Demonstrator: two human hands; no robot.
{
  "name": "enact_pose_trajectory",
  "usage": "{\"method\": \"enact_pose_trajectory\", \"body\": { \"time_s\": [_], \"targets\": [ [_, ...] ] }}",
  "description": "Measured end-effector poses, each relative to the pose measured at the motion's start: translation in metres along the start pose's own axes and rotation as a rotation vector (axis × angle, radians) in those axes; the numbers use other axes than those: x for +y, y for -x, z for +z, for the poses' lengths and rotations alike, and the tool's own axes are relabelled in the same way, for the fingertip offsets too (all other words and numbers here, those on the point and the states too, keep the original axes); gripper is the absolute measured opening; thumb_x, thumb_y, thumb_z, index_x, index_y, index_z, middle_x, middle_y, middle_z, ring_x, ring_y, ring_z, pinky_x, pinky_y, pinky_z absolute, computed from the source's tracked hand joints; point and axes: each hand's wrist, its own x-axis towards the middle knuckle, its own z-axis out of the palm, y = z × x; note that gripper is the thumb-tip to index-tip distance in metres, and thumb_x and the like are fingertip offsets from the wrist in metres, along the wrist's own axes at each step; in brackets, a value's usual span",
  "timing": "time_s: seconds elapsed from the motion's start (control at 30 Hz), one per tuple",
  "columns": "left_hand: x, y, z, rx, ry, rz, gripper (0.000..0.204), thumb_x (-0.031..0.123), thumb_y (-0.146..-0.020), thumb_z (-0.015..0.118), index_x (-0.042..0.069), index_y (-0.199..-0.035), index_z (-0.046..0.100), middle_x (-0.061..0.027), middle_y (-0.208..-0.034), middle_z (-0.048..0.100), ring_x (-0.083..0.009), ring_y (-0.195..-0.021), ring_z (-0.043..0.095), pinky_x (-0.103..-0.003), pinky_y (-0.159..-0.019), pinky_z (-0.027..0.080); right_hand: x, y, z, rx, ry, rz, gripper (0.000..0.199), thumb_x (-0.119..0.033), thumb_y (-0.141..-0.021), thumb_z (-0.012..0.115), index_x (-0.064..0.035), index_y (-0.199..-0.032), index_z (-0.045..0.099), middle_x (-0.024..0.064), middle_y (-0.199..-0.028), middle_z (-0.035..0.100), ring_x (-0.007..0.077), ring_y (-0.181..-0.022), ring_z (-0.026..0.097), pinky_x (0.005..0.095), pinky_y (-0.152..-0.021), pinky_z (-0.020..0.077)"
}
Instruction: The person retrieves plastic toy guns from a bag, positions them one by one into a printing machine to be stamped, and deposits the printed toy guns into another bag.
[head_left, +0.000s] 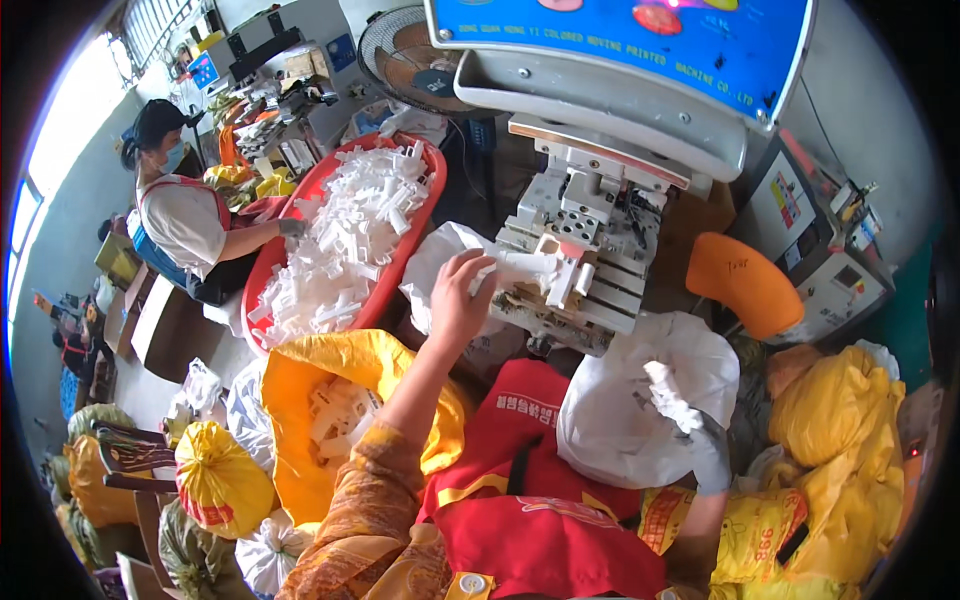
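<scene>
My bare left hand (463, 303) reaches up to the printing machine, its fingers closed at the near end of a white plastic part (530, 268). That part lies sideways against the fixture on the machine's slotted metal bed (615, 305), under a pinkish pad. Over on the right, my right hand (704, 450) wears a grey glove. It grips a second white plastic part (666, 388), held above a white plastic bag (606, 400) that stands gaping beside my lap. Where the gloved fingers meet the part is partly hidden.
A yellow sack (300, 440) with white parts stands below my left forearm. Beyond it, a red tub (425, 230) is heaped with white parts, and a masked co-worker (190, 225) reaches into it. An orange chair back (745, 285), yellow sacks (835, 430) and a fan (410, 60) surround the machine.
</scene>
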Motion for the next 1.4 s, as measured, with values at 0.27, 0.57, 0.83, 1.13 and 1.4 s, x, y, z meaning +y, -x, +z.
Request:
{"method": "enact_pose_trajectory", "body": {
  "time_s": [0.27,0.57,0.83,1.13,1.4],
  "targets": [
    [0.015,-0.047,0.056,0.056,-0.087,0.227,0.02,0.018,-0.078,0.062,0.005,-0.063,0.058,-0.0095,-0.066,0.058,-0.0291,-0.066,0.057,-0.039,-0.065,0.046,-0.047,-0.018,0.037,-0.034,-0.681,-0.287,0.032,-0.017,-0.089,0.054,0.0021,-0.115,0.053,0.0135,-0.106,0.061,0.0237,-0.092,0.062,0.0368,-0.083,0.0507],
    [-0.007,-0.003,-0.068,0.067,-0.229,0.001,0.012,0.012,-0.074,0.062,0.002,-0.068,0.061,-0.0126,-0.068,0.058,-0.0302,-0.067,0.058,-0.038,-0.062,0.048,-0.136,-0.111,0.143,-0.091,0.505,-0.902,0.042,-0.003,-0.082,0.054,-0.0026,-0.124,0.051,0.0158,-0.117,0.056,0.0272,-0.106,0.056,0.0324,-0.09,0.0439],
    [-0.032,0.14,-0.217,0.209,-0.033,-0.682,0.018,0.012,-0.086,0.058,-0.004,-0.078,0.063,0.0001,-0.063,0.056,-0.0054,-0.058,0.047,-0.022,-0.053,0.038,-0.139,-0.167,0.183,-0.156,0.952,-0.956,0.045,-0.013,-0.075,0.059,-0.0155,-0.12,0.058,0.0151,-0.103,0.058,0.0325,-0.094,0.056,0.0399,-0.084,0.0457],
    [-0.076,0.191,-0.232,-0.031,-0.591,-0.472,0.023,0.019,-0.089,0.056,-0.002,-0.085,0.065,-0.0092,-0.076,0.064,-0.0181,-0.067,0.058,-0.032,-0.065,0.046,-0.138,-0.153,0.156,-0.207,0.864,-1.117,0.031,-0.027,-0.077,0.065,-0.0122,-0.104,0.065,0.0104,-0.108,0.058,0.026,-0.092,0.059,0.0365,-0.082,0.0478],
    [-0.067,0.169,-0.191,-0.12,-0.438,-0.512,0.016,0.012,-0.087,0.059,-0.004,-0.085,0.063,-0.0109,-0.079,0.063,-0.0201,-0.071,0.059,-0.031,-0.068,0.047,0.023,-0.169,0.014,-0.622,0.655,0.199,0.027,-0.023,-0.091,0.052,-0.0038,-0.107,0.062,0.0082,-0.103,0.064,0.0205,-0.095,0.059,0.0315,-0.089,0.0442]
  ]
}}
